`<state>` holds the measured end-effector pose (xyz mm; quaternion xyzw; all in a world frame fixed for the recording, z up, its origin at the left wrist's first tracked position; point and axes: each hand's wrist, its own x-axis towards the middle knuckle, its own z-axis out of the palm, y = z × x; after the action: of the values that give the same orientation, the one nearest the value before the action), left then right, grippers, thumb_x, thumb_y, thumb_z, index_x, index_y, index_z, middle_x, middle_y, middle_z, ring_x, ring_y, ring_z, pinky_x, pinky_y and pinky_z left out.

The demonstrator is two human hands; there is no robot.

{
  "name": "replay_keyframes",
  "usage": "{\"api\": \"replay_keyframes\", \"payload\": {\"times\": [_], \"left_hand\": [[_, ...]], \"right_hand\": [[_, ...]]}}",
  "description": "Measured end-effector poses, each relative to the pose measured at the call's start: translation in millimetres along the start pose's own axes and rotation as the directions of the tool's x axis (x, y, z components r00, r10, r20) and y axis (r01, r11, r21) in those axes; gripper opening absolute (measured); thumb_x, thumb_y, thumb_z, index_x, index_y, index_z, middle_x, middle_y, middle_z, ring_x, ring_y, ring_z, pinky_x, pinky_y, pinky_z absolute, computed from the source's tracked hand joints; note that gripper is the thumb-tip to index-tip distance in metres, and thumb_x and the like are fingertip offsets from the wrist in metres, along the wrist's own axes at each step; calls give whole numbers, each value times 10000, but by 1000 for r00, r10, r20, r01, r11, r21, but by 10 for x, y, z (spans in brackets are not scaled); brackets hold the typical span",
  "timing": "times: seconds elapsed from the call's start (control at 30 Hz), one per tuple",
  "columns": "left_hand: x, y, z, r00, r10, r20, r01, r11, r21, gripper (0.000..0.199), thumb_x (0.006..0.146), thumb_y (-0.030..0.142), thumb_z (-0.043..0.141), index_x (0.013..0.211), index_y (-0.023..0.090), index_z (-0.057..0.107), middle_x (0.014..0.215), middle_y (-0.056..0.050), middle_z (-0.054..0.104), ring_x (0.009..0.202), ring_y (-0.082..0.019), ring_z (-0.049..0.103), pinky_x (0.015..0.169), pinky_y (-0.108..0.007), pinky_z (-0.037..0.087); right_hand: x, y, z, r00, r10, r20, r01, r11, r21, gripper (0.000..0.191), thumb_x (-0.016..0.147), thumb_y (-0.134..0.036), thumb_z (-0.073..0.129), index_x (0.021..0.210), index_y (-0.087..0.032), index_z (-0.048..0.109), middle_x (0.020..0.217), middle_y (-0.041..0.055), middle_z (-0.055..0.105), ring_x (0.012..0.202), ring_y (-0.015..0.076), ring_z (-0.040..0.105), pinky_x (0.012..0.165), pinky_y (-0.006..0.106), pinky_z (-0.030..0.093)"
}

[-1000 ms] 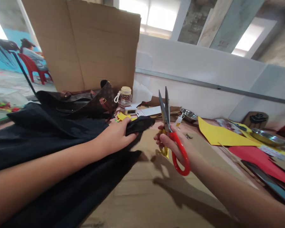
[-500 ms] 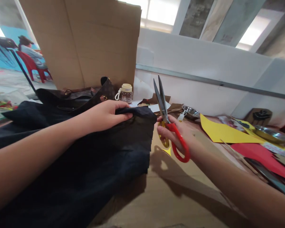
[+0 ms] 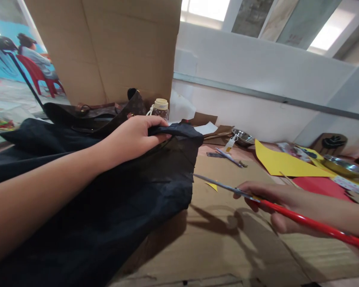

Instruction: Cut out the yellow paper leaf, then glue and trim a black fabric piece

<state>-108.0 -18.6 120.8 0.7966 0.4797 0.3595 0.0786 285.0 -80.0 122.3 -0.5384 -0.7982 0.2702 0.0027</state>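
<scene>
Head view: left hand [image 3: 131, 137], grip closed on top fold of black cloth [image 3: 155, 187], which hangs over cardboard [image 3: 215, 255]. Right hand [image 3: 290, 199] holds red-handled scissors [image 3: 299, 218], tips at cloth's ragged edge. Risk: slack lower cloth could bunch against blades.

Black cloth [image 3: 131, 207]; scissors [image 3: 299, 217] (vividly) red-handled.

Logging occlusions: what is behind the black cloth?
Behind the black cloth, a brown handbag and a cream-lidded bottle show their upper parts; cloth and left hand cover the rest.
</scene>
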Motion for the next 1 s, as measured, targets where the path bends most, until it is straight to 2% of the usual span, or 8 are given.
{"api": "replay_keyframes", "payload": {"times": [0.07,0.1,0.2,0.4,0.53,0.7,0.87,1.0], "left_hand": [[-5,5,1,1000,-1,-3,1,1000,2,295,870,444,630,987,216,775,954,-34,796,849,-247,697,858,-350,501],[-6,7,0,1000,0,-3,0,1000,0,295,872,445,629,988,216,773,950,-34,796,847,-246,696,853,-351,502],[-5,14,-7,1000,6,3,-5,1000,-8,296,874,447,622,979,211,766,930,-37,794,834,-246,694,824,-353,499],[-5,23,-16,1000,0,12,0,1000,-18,304,875,451,629,995,209,768,934,-35,800,839,-252,703,836,-357,500],[-6,15,-12,1000,0,20,0,1000,-22,303,878,445,629,1013,213,770,953,-31,806,864,-256,712,850,-359,508],[-4,4,-3,1000,-11,25,11,1000,-7,320,881,454,631,1028,212,780,945,-36,803,862,-262,717,842,-362,514],[-1,-1,8,1000,-2,14,2,1000,-8,305,861,455,636,994,220,776,946,-28,802,847,-254,709,867,-363,512],[2,-2,15,1000,-8,20,9,1000,-7,326,863,472,628,1002,216,776,948,-37,804,855,-260,709,854,-367,508]], "right_hand": [[66,-151,21,991,45,128,-48,999,20,811,801,-746,743,1477,-310,648,1342,143,720,1156,414,691,977,472,581],[111,-224,33,982,52,184,-61,997,43,859,796,-757,745,1508,-296,613,1328,145,719,1161,408,685,986,468,568],[236,-382,72,960,22,279,-48,995,84,881,789,-807,714,1461,-246,621,1106,112,733,981,334,686,838,399,564],[321,-392,132,957,-32,288,-4,993,121,712,851,-754,701,1345,-246,635,965,45,662,824,225,588,691,292,450],[311,-375,130,962,-24,272,-10,992,125,655,857,-670,732,1357,-259,634,934,36,665,833,233,597,726,308,464],[305,-421,128,958,26,287,-57,993,101,689,829,-720,743,1326,-252,648,883,46,708,806,237,625,638,285,448],[351,-482,171,959,53,277,-92,987,129,503,812,-516,798,1185,-209,656,779,17,708,670,168,534,563,240,397],[410,-410,234,962,40,269,-93,977,191,313,806,-315,730,1089,-207,651,670,-11,686,584,136,424,517,229,302]]}}
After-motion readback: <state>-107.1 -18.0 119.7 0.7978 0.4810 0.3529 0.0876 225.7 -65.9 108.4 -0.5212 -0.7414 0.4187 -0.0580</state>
